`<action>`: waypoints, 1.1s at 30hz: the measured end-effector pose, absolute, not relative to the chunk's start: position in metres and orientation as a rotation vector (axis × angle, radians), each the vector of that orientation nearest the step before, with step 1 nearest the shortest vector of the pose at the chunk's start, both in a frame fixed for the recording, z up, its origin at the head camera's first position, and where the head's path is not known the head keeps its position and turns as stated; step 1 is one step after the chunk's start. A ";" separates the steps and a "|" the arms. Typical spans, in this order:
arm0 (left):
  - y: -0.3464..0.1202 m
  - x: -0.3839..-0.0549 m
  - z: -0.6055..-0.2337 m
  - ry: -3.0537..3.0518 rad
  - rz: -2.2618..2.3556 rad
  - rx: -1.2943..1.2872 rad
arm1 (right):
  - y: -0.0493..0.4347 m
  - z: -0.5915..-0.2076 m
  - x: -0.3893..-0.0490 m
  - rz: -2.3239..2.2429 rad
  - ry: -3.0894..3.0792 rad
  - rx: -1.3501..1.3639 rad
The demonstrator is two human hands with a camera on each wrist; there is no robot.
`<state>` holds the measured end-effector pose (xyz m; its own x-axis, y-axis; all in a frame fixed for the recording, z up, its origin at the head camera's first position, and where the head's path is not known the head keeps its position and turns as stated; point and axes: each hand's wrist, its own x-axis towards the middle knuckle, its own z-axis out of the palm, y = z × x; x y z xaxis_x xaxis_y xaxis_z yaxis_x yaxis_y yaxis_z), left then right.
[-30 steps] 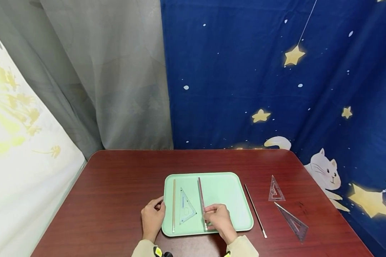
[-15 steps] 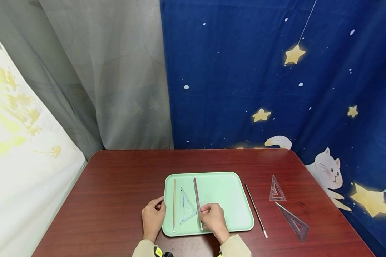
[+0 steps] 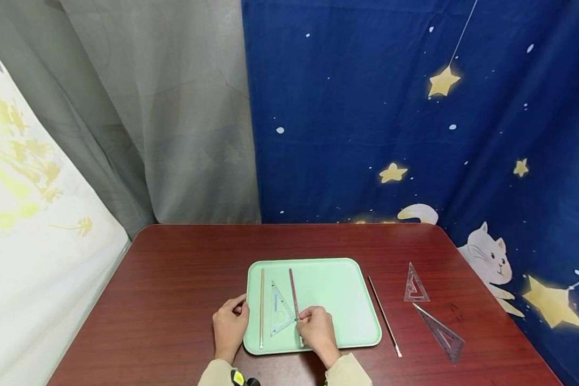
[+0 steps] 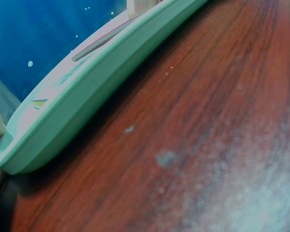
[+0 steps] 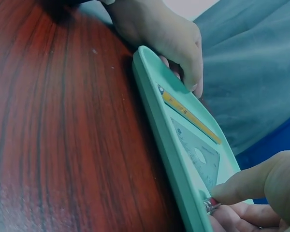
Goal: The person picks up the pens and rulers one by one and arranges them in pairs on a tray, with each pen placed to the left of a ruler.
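My right hand (image 3: 316, 328) pinches the lower end of a red pencil (image 3: 293, 292) between thumb and fingers, low over the light green tray (image 3: 347, 305). The pencil lies just right of a clear set square (image 3: 276, 305), its lower part overlapping the set square's corner in the head view. Further left in the tray is a yellow pencil (image 3: 262, 308), roughly parallel to the tray's side. My left hand (image 3: 229, 328) holds the tray's left edge, and in the right wrist view its fingers curl at the rim (image 5: 144, 52).
Right of the tray a dark pencil (image 3: 385, 317) with a white end lies on the red-brown table (image 3: 188, 268). Beyond it are a small clear set square (image 3: 410, 296) and a longer dark-tinted set square (image 3: 433, 325). Curtains (image 3: 198, 134) hang behind the table.
My right hand has moved the red pencil leftward across the tray, closer to the clear set square, and its far end has come down slightly. The left hand stays at the tray's edge.
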<state>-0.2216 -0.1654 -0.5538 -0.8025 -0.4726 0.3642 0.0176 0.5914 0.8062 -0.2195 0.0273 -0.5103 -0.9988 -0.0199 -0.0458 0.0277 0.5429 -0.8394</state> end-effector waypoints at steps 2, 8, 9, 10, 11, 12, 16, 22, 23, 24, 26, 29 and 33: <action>-0.165 -0.222 -0.554 -2.264 -1.156 0.358 | 0.026 -0.510 -0.219 -1.447 2.754 -0.011; -0.166 -0.223 -0.555 -2.260 -1.157 0.342 | 0.023 -0.512 -0.219 -1.399 2.814 -0.063; -0.166 -0.223 -0.555 -2.259 -1.157 0.342 | 0.023 -0.512 -0.218 -1.389 2.822 -0.070; -0.166 -0.223 -0.556 -2.258 -1.159 0.343 | 0.022 -0.513 -0.218 -1.382 2.829 -0.076; -0.166 -0.223 -0.556 -2.259 -1.159 0.344 | 0.022 -0.513 -0.218 -1.377 2.834 -0.079; -0.166 -0.223 -0.556 -2.259 -1.158 0.346 | 0.022 -0.512 -0.218 -1.375 2.840 -0.086; -0.165 -0.223 -0.557 -2.254 -1.154 0.350 | 0.022 -0.512 -0.217 -1.355 2.848 -0.089; -0.165 -0.223 -0.557 -2.242 -1.146 0.341 | 0.020 -0.513 -0.217 -1.346 2.859 -0.087; -0.165 -0.223 -0.557 -2.241 -1.145 0.342 | 0.020 -0.514 -0.217 -1.344 2.863 -0.091; -0.165 -0.223 -0.557 -2.241 -1.144 0.342 | 0.020 -0.514 -0.217 -1.344 2.866 -0.094; -0.165 -0.223 -0.557 -2.242 -1.145 0.343 | 0.020 -0.515 -0.217 -1.339 2.870 -0.100; -0.166 -0.223 -0.557 -2.246 -1.145 0.348 | 0.019 -0.516 -0.217 -1.332 2.883 -0.102; -0.165 -0.223 -0.557 -2.248 -1.149 0.358 | 0.019 -0.516 -0.217 -1.332 2.886 -0.109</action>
